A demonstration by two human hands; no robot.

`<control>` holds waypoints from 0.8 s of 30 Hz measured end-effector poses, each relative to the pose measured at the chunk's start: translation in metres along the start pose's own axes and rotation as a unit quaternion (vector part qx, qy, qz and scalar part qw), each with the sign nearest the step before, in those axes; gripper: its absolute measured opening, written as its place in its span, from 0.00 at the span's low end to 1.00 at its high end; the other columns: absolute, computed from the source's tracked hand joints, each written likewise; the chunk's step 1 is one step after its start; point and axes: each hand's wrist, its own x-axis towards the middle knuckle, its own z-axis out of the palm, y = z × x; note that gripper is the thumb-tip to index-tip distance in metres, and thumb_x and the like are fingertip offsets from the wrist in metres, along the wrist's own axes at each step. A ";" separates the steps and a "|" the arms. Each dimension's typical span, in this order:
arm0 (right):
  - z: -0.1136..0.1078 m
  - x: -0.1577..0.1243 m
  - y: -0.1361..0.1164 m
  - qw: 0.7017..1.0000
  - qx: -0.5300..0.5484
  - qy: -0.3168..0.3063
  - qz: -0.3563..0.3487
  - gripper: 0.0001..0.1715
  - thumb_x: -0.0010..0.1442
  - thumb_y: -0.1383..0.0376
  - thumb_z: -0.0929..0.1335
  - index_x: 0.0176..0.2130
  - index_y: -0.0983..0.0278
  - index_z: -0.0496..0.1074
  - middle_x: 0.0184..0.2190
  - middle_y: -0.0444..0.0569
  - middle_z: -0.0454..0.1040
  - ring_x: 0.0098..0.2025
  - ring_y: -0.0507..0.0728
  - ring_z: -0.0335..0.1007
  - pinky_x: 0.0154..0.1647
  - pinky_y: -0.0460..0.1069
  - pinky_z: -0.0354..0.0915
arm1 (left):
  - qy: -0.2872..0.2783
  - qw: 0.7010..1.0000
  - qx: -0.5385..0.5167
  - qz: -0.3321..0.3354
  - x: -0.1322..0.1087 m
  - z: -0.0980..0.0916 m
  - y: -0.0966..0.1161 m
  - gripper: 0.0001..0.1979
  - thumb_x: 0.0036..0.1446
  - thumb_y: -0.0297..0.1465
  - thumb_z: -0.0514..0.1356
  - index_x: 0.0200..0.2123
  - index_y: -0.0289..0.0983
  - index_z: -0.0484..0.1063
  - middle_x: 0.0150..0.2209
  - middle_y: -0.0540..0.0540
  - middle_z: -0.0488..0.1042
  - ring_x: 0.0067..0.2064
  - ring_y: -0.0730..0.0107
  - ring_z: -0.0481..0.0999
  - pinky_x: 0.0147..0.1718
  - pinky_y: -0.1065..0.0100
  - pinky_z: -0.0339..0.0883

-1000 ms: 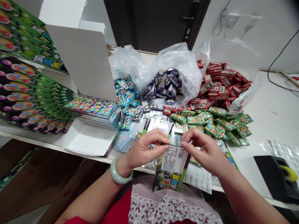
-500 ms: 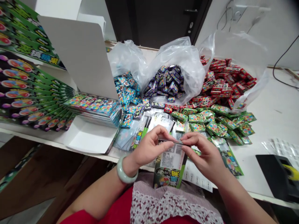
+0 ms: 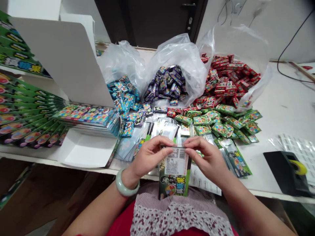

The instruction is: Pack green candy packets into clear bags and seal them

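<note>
**Hands and packet.** The person's left hand (image 3: 151, 157) and right hand (image 3: 205, 155) meet above the front edge of a white table (image 3: 270, 186). Together they hold a flat printed packet (image 3: 172, 185) by its upper edge. The left fingers (image 3: 159, 141) and right fingers (image 3: 194, 141) are curled and closed on that edge from either side, with the fingertips nearly meeting. The packet hangs below them, tilted slightly toward the wearer. A white barcode label (image 3: 176, 160) lies on its upper part, just under the fingertips. A pale green bangle (image 3: 127, 183) circles the left wrist.

**Surroundings.** Beyond the hands lie loose green sweet packets (image 3: 221, 127). Behind them, three clear plastic bags hold blue packets (image 3: 121, 95), purple packets (image 3: 163, 85) and red packets (image 3: 228, 78). To the left stands an open white cardboard box (image 3: 83, 150) with a stack of flat multicoloured packets (image 3: 86, 118) resting on it. Fanned green display cards (image 3: 27, 124) lie further left. To the right are a black tape dispenser (image 3: 286, 170) and a sheet of labels (image 3: 299, 150).
</note>
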 end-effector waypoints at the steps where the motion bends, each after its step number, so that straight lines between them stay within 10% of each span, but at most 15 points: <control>1: 0.001 0.001 0.001 1.000 0.004 0.007 -0.002 0.00 0.62 0.66 0.67 0.36 0.60 0.69 0.36 0.48 0.74 0.41 0.54 0.72 0.37 0.50 0.68 | 0.003 1.000 0.005 -0.004 0.001 0.000 0.000 0.03 0.55 0.27 0.64 0.35 0.38 0.75 0.35 0.46 0.78 0.39 0.69 0.77 0.40 0.68 0.72; 11: 0.012 0.006 0.008 0.995 0.075 0.028 0.054 0.04 0.61 0.63 0.67 0.38 0.61 0.70 0.35 0.47 0.74 0.39 0.53 0.71 0.39 0.50 0.67 | 0.017 0.998 0.038 -0.046 0.008 -0.006 -0.007 0.01 0.56 0.29 0.63 0.33 0.39 0.74 0.37 0.47 0.78 0.41 0.66 0.77 0.41 0.68 0.72; 16: -0.032 -0.002 0.038 0.982 0.160 -0.018 0.094 0.16 0.59 0.60 0.69 0.47 0.60 0.71 0.46 0.49 0.75 0.44 0.54 0.72 0.43 0.51 0.69 | 0.039 0.993 0.080 -0.079 0.015 -0.013 -0.012 0.02 0.56 0.28 0.63 0.32 0.41 0.74 0.37 0.53 0.78 0.40 0.72 0.75 0.39 0.73 0.69; 19: -0.078 -0.022 0.073 0.979 -0.042 0.103 0.172 0.11 0.60 0.62 0.66 0.42 0.62 0.74 0.40 0.49 0.77 0.42 0.55 0.73 0.44 0.52 0.67 | 0.073 0.990 0.092 -0.080 0.016 -0.014 -0.018 0.02 0.54 0.28 0.64 0.32 0.42 0.74 0.36 0.54 0.78 0.38 0.73 0.75 0.38 0.74 0.68; 24: -0.104 -0.055 0.116 0.914 -0.311 0.073 0.249 0.09 0.59 0.68 0.66 0.39 0.63 0.76 0.39 0.51 0.75 0.37 0.56 0.71 0.42 0.52 0.65 | 0.088 0.987 0.096 -0.092 0.019 -0.012 -0.026 0.02 0.53 0.31 0.65 0.32 0.41 0.74 0.35 0.53 0.78 0.36 0.74 0.74 0.35 0.75 0.67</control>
